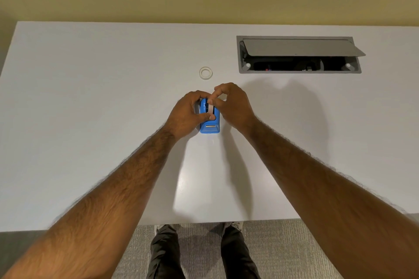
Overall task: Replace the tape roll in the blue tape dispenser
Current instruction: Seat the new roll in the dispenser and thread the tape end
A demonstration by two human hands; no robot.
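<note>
The blue tape dispenser (209, 125) stands on the white table (90, 120), its cutter end pointing toward me. My left hand (189, 113) wraps around its left side and grips it, thumb across the top. My right hand (233, 104) pinches a strip of clear tape (210, 108) that runs over the dispenser's top. The roll inside the dispenser is mostly hidden by my fingers. A separate, thin clear tape roll (205, 73) lies flat on the table just beyond my hands, untouched.
A recessed grey cable box (299, 70) with its lid propped open sits in the table at the back right. The table's near edge runs just above my legs and the grey carpet. A yellow wall lies behind the table.
</note>
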